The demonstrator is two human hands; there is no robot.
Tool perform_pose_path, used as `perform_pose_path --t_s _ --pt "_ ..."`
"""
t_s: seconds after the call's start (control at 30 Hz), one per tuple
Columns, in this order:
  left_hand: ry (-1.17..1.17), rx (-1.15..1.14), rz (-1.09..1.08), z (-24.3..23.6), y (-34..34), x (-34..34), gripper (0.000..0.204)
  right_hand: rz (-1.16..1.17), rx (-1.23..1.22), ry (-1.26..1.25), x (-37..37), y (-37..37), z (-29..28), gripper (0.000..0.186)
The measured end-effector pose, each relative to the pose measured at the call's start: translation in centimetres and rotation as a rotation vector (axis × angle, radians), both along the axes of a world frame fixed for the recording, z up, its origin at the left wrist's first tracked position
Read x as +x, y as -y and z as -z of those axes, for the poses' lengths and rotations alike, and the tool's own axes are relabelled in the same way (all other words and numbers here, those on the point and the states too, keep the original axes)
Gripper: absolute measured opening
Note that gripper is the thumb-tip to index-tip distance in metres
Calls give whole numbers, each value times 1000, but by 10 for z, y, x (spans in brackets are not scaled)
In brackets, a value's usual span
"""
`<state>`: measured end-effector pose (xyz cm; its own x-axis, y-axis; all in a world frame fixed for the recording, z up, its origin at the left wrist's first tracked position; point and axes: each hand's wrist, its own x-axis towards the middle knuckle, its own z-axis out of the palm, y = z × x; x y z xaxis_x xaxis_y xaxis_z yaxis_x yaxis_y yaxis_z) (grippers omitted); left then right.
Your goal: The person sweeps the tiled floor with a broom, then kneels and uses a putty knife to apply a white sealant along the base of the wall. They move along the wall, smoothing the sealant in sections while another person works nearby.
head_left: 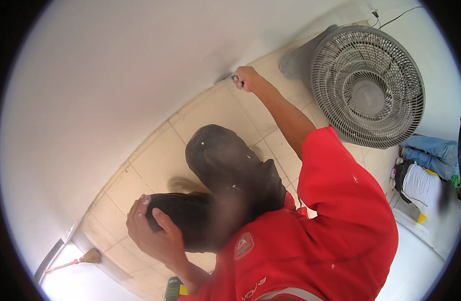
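Note:
My right hand [245, 79] is stretched out to the foot of the pale wall [140, 70], where it meets the tiled floor. Its fingers are curled into a fist, and a small greyish thing shows at their tips, too small to name. A dark smudge marks the wall's lower edge just beside this hand. Over my bent left knee [183, 215], in dark trousers, my left hand [158, 233] rests with its fingers apart, holding nothing. My other knee [215, 150] is bent close to the wall, its trousers flecked with white.
A large grey fan [368, 88] stands to the right of my right arm. Blue jeans [431, 155] and a white cloth [422, 185] lie at the far right. A short broom [87, 257] is at the lower left. Near my left forearm sits a black and yellow object [174, 289].

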<state>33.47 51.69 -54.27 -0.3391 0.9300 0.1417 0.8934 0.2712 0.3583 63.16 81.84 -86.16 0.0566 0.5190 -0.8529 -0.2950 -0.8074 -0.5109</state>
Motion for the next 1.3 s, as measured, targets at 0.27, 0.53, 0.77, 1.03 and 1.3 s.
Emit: perform_pose_path --t_s 0.27,0.53,0.77,1.03,1.3 --pt "28 59 -24 13 23 -38 34 -11 45 70 16 14 -30 13" --pt "44 38 94 19 12 -54 35 65 79 158 -1 10 -25 13" --pt "67 47 155 22 7 -64 36 156 43 162 8 0 -15 12" --pt "66 64 215 22 8 -60 36 130 96 81 1 1 -19 12" --pt "66 74 257 22 10 -57 36 47 70 158 -12 -6 -12 12"
